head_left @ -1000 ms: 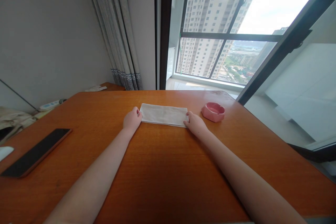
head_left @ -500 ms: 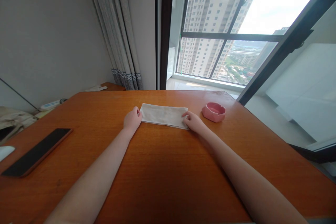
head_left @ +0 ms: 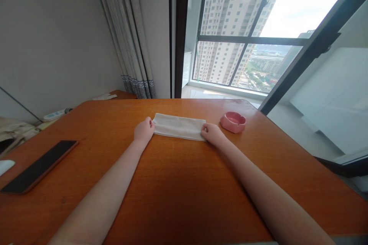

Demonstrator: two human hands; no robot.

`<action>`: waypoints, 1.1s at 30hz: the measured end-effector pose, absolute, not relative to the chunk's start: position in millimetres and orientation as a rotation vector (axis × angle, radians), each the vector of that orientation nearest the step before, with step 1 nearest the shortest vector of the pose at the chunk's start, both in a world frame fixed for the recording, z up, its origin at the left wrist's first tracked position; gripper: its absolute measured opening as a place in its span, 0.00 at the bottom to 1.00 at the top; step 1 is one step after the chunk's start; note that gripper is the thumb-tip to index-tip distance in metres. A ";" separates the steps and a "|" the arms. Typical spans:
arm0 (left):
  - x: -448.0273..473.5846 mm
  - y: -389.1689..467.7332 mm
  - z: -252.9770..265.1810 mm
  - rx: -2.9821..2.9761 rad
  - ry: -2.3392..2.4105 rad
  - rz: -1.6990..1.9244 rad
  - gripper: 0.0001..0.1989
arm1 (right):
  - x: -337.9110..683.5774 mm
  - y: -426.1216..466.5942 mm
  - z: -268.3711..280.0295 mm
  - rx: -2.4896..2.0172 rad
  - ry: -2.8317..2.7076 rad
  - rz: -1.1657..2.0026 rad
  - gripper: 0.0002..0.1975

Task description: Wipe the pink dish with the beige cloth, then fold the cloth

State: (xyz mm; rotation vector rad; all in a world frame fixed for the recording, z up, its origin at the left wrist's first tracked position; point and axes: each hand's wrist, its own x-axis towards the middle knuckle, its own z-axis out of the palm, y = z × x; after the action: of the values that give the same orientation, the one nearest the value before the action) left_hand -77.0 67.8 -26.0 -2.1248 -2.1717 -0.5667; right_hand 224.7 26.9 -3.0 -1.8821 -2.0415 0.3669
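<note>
A folded white cloth (head_left: 178,127) lies as a long flat strip on the wooden table (head_left: 175,183). My left hand (head_left: 144,130) is closed, its fingers gripping the cloth's left end. At the opposite end, my right hand (head_left: 212,133) is closed on the right edge, with the fingers curled inward. The strip stretches between the two hands, and its ends are partly covered by them. Just to the right of my right hand sits a pink ashtray (head_left: 233,122), not touched by it.
A dark phone-like slab (head_left: 40,166) rests on the table's left side, near a white object (head_left: 6,166) at the edge. Beyond the far edge are a grey curtain (head_left: 126,34) and a window (head_left: 247,40). A power strip (head_left: 54,115) lies off the left side.
The fingers of my right hand have curled in from lying over the cloth to closing on its right edge. My left hand keeps its hold.
</note>
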 end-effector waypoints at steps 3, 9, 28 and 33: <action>-76.8 66.8 -24.3 -2.153 -2.188 -0.535 0.07 | 225.1 25.2 -5.7 -1.906 -2.067 0.353 0.05; -60.6 58.9 -14.9 -2.240 -1.795 -0.791 0.14 | 215.2 18.5 -2.4 -1.811 -2.060 -0.065 0.08; -73.5 68.4 -27.7 -2.098 -2.324 -0.529 0.15 | 199.6 22.8 -36.8 -2.149 -2.088 0.184 0.36; -65.0 70.3 -34.3 -2.129 -2.346 -1.173 0.09 | 199.7 22.5 -35.7 -2.094 -2.070 0.161 0.34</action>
State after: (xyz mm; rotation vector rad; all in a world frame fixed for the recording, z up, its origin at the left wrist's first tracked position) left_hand -65.0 70.3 -34.3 -2.1291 -2.3455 -1.1731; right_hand 199.7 22.5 -35.7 -2.0935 -2.0702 0.1610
